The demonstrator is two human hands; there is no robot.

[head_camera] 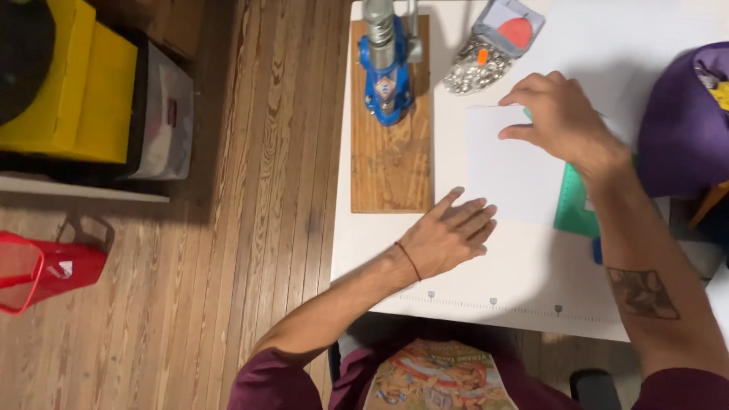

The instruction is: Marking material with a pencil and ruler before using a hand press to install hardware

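Observation:
A white sheet of paper (510,168) lies on the white table (486,273), partly over a green cutting mat (575,203). My left hand (449,235) rests flat on the table with fingers spread, its fingertips touching the sheet's lower left corner. My right hand (560,114) sits on the sheet's upper right edge, fingers curled down onto the paper. A thin cord bracelet circles my left wrist.
A blue hand press (386,62) stands on a wooden board (391,152) at the table's far left. A clear bag of small metal parts (486,53) lies behind the sheet. A purple cloth (683,114) is at right. Yellow boxes (83,91) and a red bag (45,266) sit on the wood floor.

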